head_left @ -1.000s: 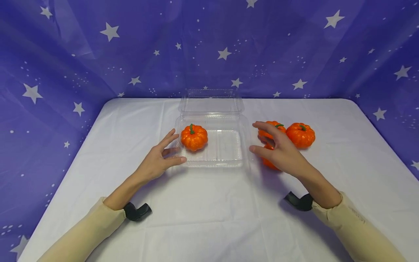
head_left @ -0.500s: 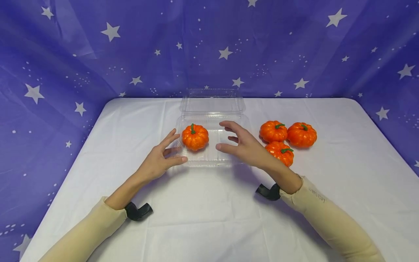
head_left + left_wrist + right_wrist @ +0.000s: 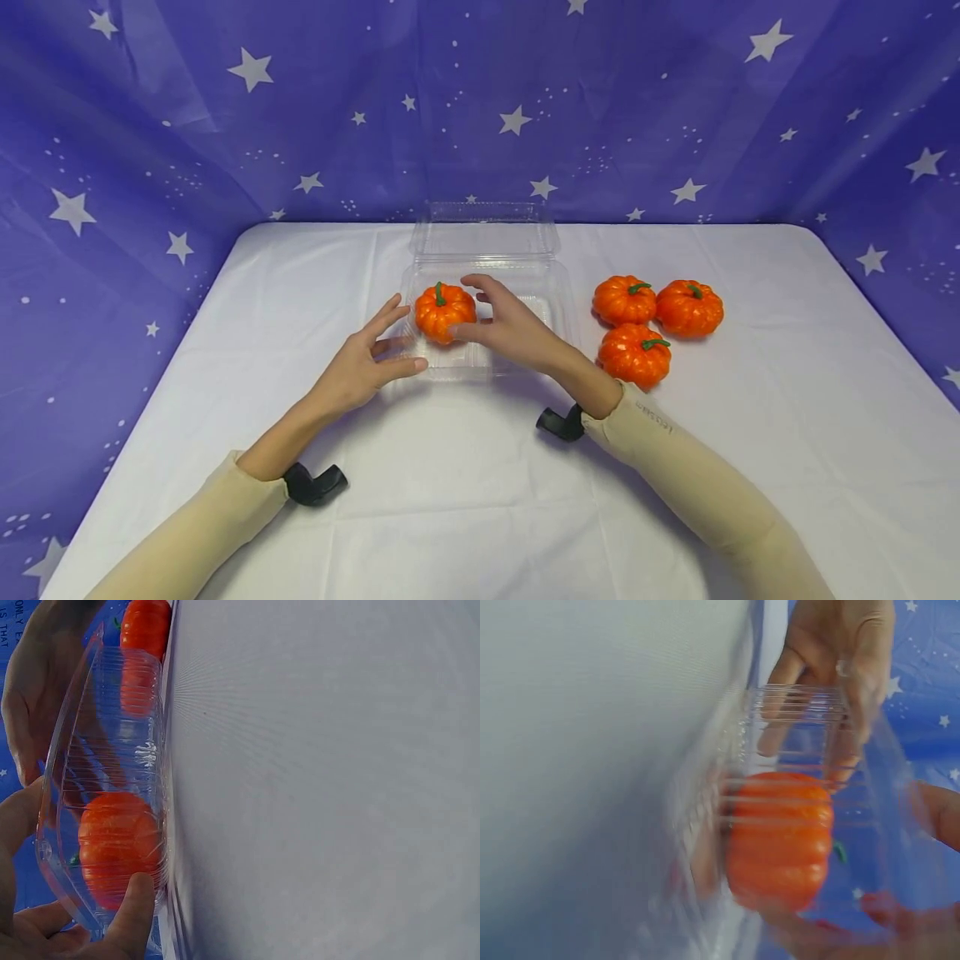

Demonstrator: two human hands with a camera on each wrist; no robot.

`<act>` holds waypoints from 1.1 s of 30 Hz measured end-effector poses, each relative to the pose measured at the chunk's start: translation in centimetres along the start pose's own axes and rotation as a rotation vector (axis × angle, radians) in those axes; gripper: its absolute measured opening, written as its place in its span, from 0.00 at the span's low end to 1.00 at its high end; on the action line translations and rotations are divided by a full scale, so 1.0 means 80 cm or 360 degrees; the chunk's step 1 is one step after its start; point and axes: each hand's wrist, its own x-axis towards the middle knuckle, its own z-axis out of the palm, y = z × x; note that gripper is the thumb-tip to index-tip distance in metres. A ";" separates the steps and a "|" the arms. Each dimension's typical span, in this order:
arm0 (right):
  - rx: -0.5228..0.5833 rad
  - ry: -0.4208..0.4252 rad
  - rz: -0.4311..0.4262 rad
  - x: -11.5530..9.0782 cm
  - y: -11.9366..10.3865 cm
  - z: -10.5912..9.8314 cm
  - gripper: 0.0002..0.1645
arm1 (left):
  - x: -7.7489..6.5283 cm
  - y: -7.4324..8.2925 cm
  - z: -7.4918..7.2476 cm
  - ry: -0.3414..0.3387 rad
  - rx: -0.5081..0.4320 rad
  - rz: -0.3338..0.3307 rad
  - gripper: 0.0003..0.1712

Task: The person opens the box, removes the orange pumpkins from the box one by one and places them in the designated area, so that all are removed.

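Observation:
A small orange pumpkin (image 3: pixel 437 320) with a green stem sits in the left part of a clear plastic clamshell container (image 3: pixel 498 374), whose lid (image 3: pixel 483 237) is folded back. At the container's left front corner my left hand (image 3: pixel 354 372) rests with fingers spread and fairly straight; its thumb (image 3: pixel 133 911) lies along the front wall in the left wrist view. Over the container my right hand (image 3: pixel 517 333) reaches in from the right, loosely curved. Its thumb overlaps the pumpkin's front right side and its fingers are at the back right; contact with the pumpkin cannot be made out.
Three more pumpkins stand clustered right of the container: one at the back left (image 3: pixel 624 301), one at the right (image 3: pixel 690 309), one in front (image 3: pixel 634 357). A white cloth covers the table (image 3: pixel 465 517). Behind hangs a purple star-patterned curtain (image 3: pixel 420 158).
My right hand has moved left from the three pumpkins, across the container, to the pumpkin inside it. My left hand, the container and all the pumpkins have stayed in place.

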 end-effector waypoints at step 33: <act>-0.0254 0.0017 -0.0003 0.029 0.021 0.024 0.37 | 0.001 0.002 0.003 0.0011 -0.0020 0.0012 0.48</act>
